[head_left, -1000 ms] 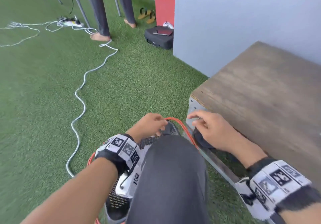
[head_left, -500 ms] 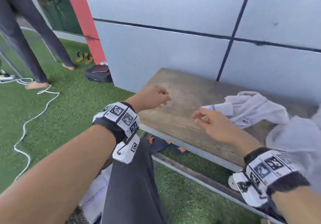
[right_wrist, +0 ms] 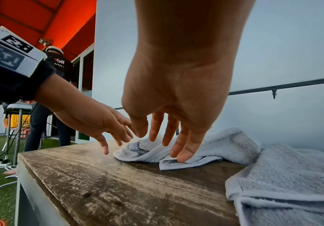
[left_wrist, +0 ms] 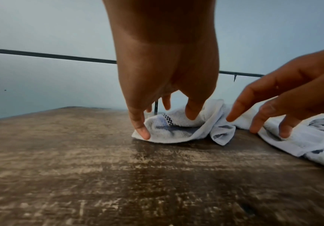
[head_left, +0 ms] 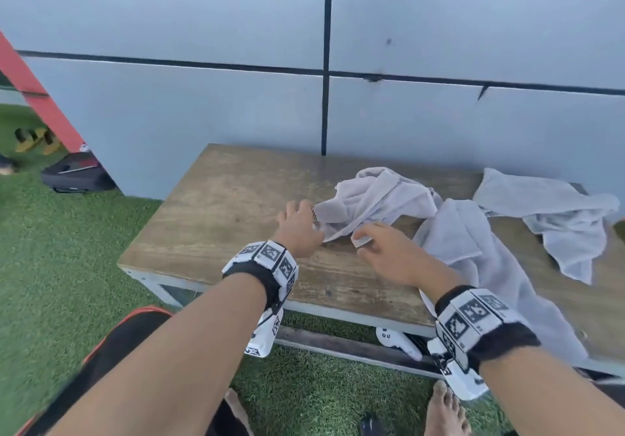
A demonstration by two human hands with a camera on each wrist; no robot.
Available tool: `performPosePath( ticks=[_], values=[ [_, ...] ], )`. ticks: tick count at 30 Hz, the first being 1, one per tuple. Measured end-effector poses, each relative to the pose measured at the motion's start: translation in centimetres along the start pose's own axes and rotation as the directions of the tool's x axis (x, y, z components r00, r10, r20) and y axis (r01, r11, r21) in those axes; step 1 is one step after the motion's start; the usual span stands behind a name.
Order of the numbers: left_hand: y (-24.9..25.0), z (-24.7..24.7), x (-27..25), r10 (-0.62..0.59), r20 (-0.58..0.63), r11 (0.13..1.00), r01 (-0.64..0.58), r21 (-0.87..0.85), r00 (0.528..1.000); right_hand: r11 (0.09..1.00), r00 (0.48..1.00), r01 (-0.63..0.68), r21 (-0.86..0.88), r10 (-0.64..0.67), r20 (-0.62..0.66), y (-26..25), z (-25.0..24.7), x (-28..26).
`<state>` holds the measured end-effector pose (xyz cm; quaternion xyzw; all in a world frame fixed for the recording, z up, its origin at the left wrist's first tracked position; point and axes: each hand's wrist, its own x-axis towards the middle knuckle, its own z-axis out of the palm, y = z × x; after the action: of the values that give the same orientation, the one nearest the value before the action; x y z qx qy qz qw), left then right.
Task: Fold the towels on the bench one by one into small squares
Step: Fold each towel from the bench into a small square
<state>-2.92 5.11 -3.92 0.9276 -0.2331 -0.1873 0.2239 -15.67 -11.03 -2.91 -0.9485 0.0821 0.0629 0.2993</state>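
Both hands have moved from the ground to the bench (head_left: 216, 232). The left hand (head_left: 297, 229) and right hand (head_left: 389, 256), fingers spread and gripping nothing, touch the nearest towel's (head_left: 375, 195) edges: folding is just starting. Two more towels lie crumpled rightward. Grey wall behind; turf below.
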Motion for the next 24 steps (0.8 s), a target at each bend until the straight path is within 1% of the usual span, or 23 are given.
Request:
performPosePath(
  ticks=[1, 3, 6, 8, 9, 11, 12, 14, 16, 19, 21, 24],
  values=[
    [0.1, 0.2, 0.4, 0.008, -0.027, 1.0, -0.009, -0.008, 1.0, 1.0, 1.0, 0.002, -0.008, -0.002, 0.006, 0.0, 0.0, 0.5],
    [0.0, 0.6, 1.5, 0.017, -0.042, 1.0, -0.018, -0.008, 0.999, 1.0, 1.0, 0.016, -0.017, -0.016, 0.01, 0.1, 0.0, 1.6],
    [-0.5, 0.9, 3.3, -0.03, -0.034, 0.998, 0.032, 0.058, 0.999, 0.998, 1.0, 0.024, -0.062, -0.023, 0.009, 0.5, 0.3, 3.1],
    [-0.4, 0.7, 4.1, -0.025, -0.048, 0.992, 0.03, 0.12, 0.999, 0.99, 1.0, 0.005, -0.14, -0.005, 0.005, 0.8, 0.5, 4.0],
    [-0.3, 0.5, 4.2, -0.018, -0.048, 0.992, 0.024, 0.125, 0.999, 0.981, 1.0, -0.012, -0.195, 0.012, 0.0, 0.9, 0.6, 4.3],
    [-0.4, 0.3, 4.6, 0.006, -0.091, 0.997, 0.002, 0.079, 0.996, 0.959, 0.999, -0.049, -0.281, 0.042, -0.028, 1.1, 0.5, 4.6],
    [-0.6, 0.0, 4.8, 0.012, -0.123, 1.0, -0.009, 0.026, 0.992, 0.949, 0.997, -0.062, -0.311, 0.047, -0.056, 1.3, 0.5, 4.7],
    [-0.9, -0.7, 5.0, 0.021, -0.208, 0.996, -0.04, -0.086, 0.978, 0.933, 0.992, -0.063, -0.354, 0.02, -0.123, 1.6, 0.2, 4.5],
    [-1.0, -1.8, 4.9, 0.023, -0.28, 0.986, -0.067, -0.15, 0.96, 0.928, 0.982, -0.063, -0.368, -0.008, -0.19, 2.0, -0.3, 4.1],
    [-0.8, -4.0, 4.5, 0.023, -0.384, 0.975, -0.105, -0.194, 0.923, 0.957, 0.949, -0.087, -0.277, -0.006, -0.316, 2.3, -1.3, 3.1],
    [-0.3, -5.5, 3.9, 0.027, -0.43, 0.971, -0.126, -0.203, 0.902, 0.974, 0.904, -0.093, -0.207, -0.005, -0.427, 2.1, -2.4, 2.3],
    [0.6, -7.6, 2.7, 0.036, -0.47, 0.974, -0.137, -0.182, 0.882, 0.987, 0.827, -0.055, -0.148, -0.038, -0.561, 1.4, -4.1, 1.1]
  ],
)
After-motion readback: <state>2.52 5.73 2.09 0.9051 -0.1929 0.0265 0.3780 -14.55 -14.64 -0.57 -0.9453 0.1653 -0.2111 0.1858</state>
